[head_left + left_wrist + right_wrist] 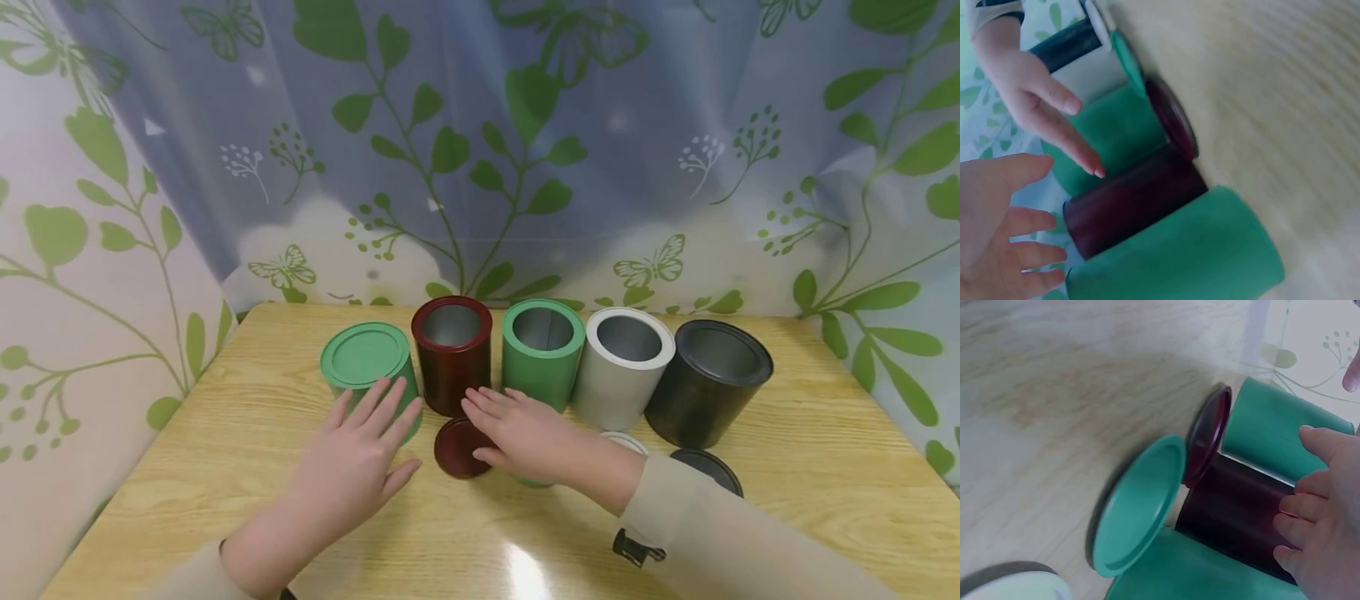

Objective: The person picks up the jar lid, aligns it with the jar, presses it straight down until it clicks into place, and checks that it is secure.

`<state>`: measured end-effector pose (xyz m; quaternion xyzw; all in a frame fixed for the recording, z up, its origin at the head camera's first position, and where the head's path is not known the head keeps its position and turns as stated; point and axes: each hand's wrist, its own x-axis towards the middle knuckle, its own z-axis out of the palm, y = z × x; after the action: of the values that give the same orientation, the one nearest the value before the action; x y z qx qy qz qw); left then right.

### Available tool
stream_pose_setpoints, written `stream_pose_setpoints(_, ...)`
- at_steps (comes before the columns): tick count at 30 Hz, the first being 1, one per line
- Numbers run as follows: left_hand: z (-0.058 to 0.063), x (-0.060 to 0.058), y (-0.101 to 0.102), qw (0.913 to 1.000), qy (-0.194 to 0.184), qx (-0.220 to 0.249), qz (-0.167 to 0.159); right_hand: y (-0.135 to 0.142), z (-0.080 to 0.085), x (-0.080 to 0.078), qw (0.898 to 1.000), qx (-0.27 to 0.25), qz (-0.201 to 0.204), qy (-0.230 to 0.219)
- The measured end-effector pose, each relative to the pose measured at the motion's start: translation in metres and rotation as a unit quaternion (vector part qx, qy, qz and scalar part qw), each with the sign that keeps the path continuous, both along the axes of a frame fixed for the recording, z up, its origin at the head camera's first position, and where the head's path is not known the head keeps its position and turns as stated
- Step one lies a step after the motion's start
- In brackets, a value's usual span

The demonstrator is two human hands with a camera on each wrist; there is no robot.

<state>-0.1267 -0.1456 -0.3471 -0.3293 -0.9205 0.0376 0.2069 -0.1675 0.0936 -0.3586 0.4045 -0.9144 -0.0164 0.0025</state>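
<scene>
My left hand (352,467) has its fingers spread and holds nothing, overlapping the front of a green can (366,354) with its lid on in the head view. With fingers straight, my right hand (525,433) is in front of an open dark red can (452,375) and an open green can (542,358), holding nothing. Its fingertips overlap a dark red lid (459,454) at the foot of the red can. A green lid (1141,509), mostly hidden by the right hand in the head view, leans beside the red lid in the right wrist view.
Further right in the row stand an open white can (618,383) and an open black can (705,400). A white lid (630,442) and a black lid (712,471) are in front of them, partly behind the right forearm. A leaf-printed curtain (480,167) hangs behind the wooden table (225,417).
</scene>
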Motion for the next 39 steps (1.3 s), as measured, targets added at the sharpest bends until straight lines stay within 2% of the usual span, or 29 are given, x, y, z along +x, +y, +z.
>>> stream_pose_setpoints(5,-0.014,-0.002,0.009,0.9990,-0.026,0.001,-0.037,0.002,-0.010,0.000,1.000,0.004,-0.006,-0.014)
stream_pose_setpoints(11,-0.034,-0.010,0.020,0.9938,-0.092,-0.024,-0.059,0.004,-0.018,0.001,0.998,0.008,-0.027,-0.049)
stream_pose_setpoints(19,-0.049,-0.023,0.027,0.9849,-0.165,-0.036,-0.035,0.006,-0.029,-0.002,0.997,0.004,-0.035,-0.068)
stream_pose_setpoints(27,-0.062,-0.032,0.035,0.9679,-0.250,-0.029,-0.005,0.004,-0.040,-0.007,0.996,0.005,-0.039,-0.084)
stream_pose_setpoints(32,-0.068,-0.033,0.039,0.9658,-0.259,-0.016,-0.005,0.002,-0.043,-0.011,0.995,0.013,-0.041,-0.090)
stream_pose_setpoints(39,-0.073,-0.036,0.040,0.9690,-0.245,-0.009,-0.027,0.000,-0.047,-0.014,0.994,0.015,-0.039,-0.100)
